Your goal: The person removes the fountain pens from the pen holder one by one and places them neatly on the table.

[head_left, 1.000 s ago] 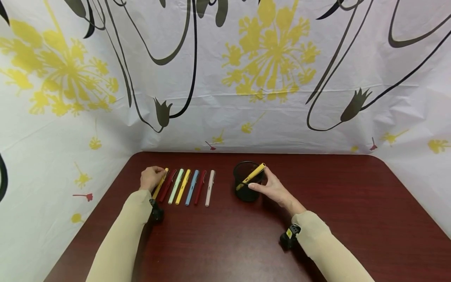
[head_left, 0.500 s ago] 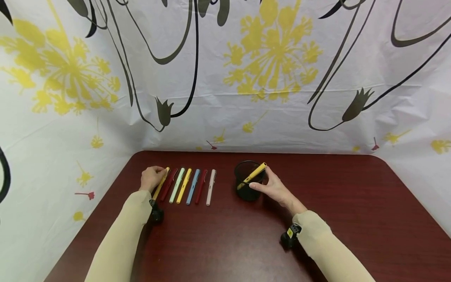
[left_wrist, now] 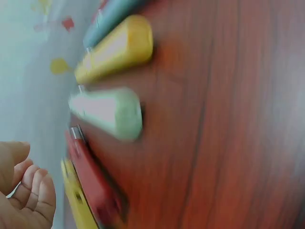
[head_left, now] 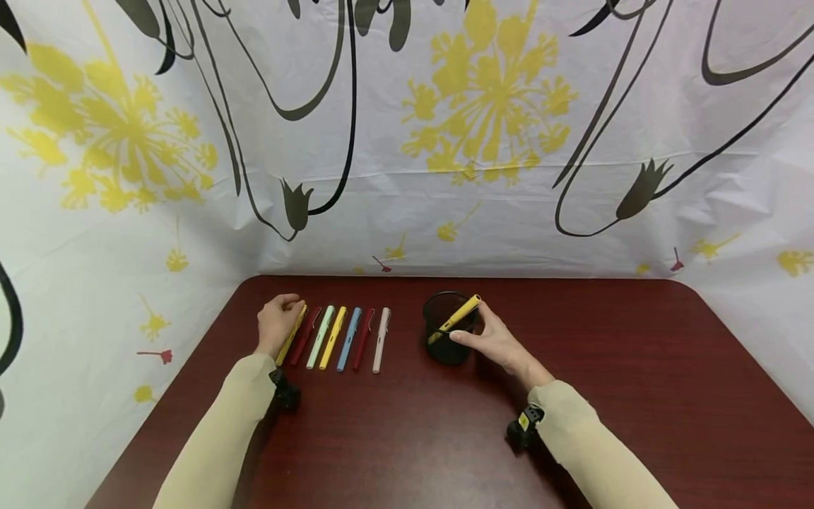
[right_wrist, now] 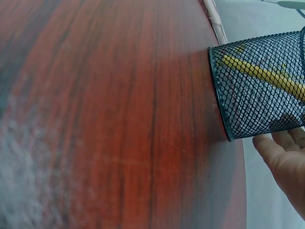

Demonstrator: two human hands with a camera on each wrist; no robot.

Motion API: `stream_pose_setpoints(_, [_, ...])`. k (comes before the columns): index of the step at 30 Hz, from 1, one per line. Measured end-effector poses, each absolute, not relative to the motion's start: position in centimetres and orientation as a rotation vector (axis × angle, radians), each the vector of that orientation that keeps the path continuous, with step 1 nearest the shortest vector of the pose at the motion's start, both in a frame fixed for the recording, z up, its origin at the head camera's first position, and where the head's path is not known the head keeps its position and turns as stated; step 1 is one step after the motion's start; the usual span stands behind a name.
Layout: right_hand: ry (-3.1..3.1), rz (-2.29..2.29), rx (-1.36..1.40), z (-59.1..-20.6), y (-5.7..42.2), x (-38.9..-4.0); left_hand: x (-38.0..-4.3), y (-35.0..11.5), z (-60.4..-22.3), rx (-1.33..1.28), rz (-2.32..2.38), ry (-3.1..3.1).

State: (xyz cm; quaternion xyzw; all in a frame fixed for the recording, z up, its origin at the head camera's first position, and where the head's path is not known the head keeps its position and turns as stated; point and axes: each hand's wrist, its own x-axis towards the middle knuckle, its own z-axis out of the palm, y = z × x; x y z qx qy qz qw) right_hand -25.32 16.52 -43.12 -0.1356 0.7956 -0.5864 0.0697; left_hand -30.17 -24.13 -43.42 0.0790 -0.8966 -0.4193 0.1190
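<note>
A row of capped pens lies on the table. Leftmost is a yellow pen [head_left: 287,345], then a dark red pen [head_left: 305,338]. Beside the yellow pen's far end is my left hand [head_left: 275,326]. In the left wrist view its fingers bend loosely, hold nothing and stay apart from the yellow pen [left_wrist: 77,195]. My right hand [head_left: 499,344] holds the right side of a black mesh pen holder [head_left: 448,353], thumb in front and fingers behind. Another yellow pen [head_left: 459,313] leans inside the holder, its upper end above the rim.
Right of the red pen lie a mint green pen [head_left: 321,338], a yellow pen [head_left: 333,339], a blue pen [head_left: 349,341], a dark red pen [head_left: 363,341] and a pale pink pen [head_left: 381,341]. A patterned cloth [head_left: 381,155] hangs behind the brown table [head_left: 407,438].
My left fingers have let go of the leftmost yellow pen and risen slightly off it. My right hand and the pen holder have stayed in place.
</note>
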Motion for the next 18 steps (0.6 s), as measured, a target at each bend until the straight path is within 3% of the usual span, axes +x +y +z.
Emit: stream_pose_setpoints(18, [2.432,-1.780,-0.416,-43.3,16.2,-25.3,-26.9,-8.1,-37.1,-0.526,-1.634,-2.547])
